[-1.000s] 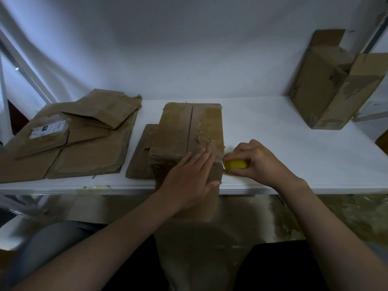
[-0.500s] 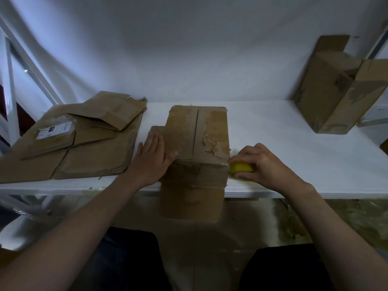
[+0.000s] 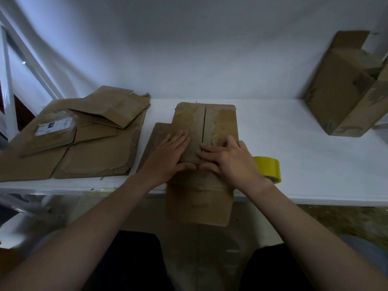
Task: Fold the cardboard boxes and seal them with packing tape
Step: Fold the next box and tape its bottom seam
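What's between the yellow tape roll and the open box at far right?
Nothing; in the head view only bare white tabletop stretches from the tape roll to the open box.

White table (image 3: 294, 156), pale backdrop (image 3: 189, 49)

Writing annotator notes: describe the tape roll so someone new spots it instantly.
Start at the white table and find the cardboard box at its near edge, pressed by the left hand and right hand. Just right of that right hand sits the tape roll. It is the only yellow thing among brown cardboard.
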`<state>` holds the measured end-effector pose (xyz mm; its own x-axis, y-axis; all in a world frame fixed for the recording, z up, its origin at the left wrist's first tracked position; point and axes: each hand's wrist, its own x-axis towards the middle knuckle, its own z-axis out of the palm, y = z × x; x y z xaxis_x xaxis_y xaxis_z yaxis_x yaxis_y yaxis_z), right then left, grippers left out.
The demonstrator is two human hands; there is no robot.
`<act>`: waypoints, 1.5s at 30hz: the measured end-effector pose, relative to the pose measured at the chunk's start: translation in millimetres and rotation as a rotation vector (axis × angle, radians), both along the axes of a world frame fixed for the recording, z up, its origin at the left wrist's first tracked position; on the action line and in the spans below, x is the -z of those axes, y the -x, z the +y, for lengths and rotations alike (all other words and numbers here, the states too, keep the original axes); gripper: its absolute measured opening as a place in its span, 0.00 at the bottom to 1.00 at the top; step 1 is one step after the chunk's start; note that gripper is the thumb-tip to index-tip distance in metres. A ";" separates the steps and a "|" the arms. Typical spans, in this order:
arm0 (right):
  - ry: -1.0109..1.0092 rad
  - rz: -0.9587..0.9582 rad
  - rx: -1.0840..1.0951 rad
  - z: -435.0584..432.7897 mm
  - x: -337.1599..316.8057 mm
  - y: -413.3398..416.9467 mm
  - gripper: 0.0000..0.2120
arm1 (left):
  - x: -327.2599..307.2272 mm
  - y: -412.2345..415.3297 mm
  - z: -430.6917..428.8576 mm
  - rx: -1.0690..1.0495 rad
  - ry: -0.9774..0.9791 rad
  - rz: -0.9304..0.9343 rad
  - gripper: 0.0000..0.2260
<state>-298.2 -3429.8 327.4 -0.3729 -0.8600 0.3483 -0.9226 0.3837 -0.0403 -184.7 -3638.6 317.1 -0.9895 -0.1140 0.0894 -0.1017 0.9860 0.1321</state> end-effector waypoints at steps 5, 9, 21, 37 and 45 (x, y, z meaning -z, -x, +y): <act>-0.080 -0.005 -0.002 -1.6 4.6 4.4 0.24 | 15.5 -22.8 -8.1 -0.155 -0.619 0.186 0.51; -0.114 -0.052 0.024 -3.6 3.5 2.0 0.23 | 31.8 -32.4 2.9 -0.230 -0.729 0.292 0.33; -0.098 -0.192 0.054 4.5 -16.0 -8.8 0.31 | -4.8 -34.6 91.3 -0.371 0.018 0.300 0.37; 0.178 -0.658 0.129 126.5 -9.7 36.7 0.26 | -4.1 8.5 150.3 -0.221 -0.045 0.143 0.22; 0.096 -0.642 0.179 111.5 -20.5 34.2 0.23 | -10.2 16.9 152.4 -0.301 -0.200 0.233 0.16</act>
<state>-332.4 -3318.3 347.8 -0.6656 -0.7418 0.0821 -0.6267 0.4958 -0.6012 -201.6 -3486.2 327.3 -0.8657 -0.4320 0.2530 -0.3256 0.8697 0.3709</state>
